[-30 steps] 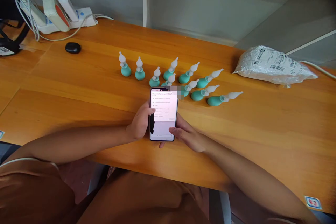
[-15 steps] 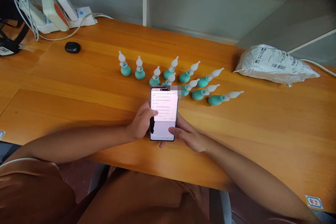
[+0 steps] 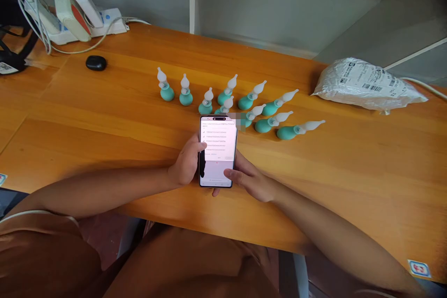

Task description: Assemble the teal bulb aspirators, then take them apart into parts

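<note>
A smartphone with a lit screen is held upright above the desk, gripped from both sides. My left hand is closed on its left edge, with the thumb over the list on the screen. On the right edge, my right hand is closed too, its thumb over the lower screen and its other fingers mostly hidden behind the phone. Just beyond the phone stand several small teal squeeze bulbs with white pointed tips, such as the leftmost bulb and the rightmost bulb. The phone partly hides the nearest ones.
On the wooden desk, a black earbud-like case lies at the left. Behind it is a white power strip with plugs and cables. A silvery plastic parcel rests at the back right, against a grey partition.
The left thumb has shifted slightly left and up on the screen, and the list shown there has scrolled. Both hands keep their hold, and the bulbs stay in place.
</note>
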Tool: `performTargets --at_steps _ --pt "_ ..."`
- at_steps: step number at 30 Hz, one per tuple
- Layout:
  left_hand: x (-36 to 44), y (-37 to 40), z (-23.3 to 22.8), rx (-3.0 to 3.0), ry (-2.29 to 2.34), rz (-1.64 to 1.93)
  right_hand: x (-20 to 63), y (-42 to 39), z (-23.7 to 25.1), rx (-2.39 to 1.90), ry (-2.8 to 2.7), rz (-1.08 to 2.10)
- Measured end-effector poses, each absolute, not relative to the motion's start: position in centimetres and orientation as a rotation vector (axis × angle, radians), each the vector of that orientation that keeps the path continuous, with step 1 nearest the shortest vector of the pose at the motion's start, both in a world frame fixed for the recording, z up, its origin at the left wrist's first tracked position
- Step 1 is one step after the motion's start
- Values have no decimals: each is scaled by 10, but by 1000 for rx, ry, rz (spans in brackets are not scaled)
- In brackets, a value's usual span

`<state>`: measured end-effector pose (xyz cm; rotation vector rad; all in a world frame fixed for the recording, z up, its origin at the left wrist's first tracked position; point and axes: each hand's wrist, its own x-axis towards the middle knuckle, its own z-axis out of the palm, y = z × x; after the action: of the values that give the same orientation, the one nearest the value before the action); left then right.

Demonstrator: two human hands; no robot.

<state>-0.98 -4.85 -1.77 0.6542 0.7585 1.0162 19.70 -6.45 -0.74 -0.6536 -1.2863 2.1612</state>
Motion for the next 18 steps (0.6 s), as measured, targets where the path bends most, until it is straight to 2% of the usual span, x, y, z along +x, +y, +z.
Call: performTargets --at_steps 7,18 --pt "-9 -49 -17 662 647 1035 197 -64 -8 -643 -1308 2164" --pt "-9 -50 -13 624 766 1026 197 -63 -7 -616 -1297 2175"
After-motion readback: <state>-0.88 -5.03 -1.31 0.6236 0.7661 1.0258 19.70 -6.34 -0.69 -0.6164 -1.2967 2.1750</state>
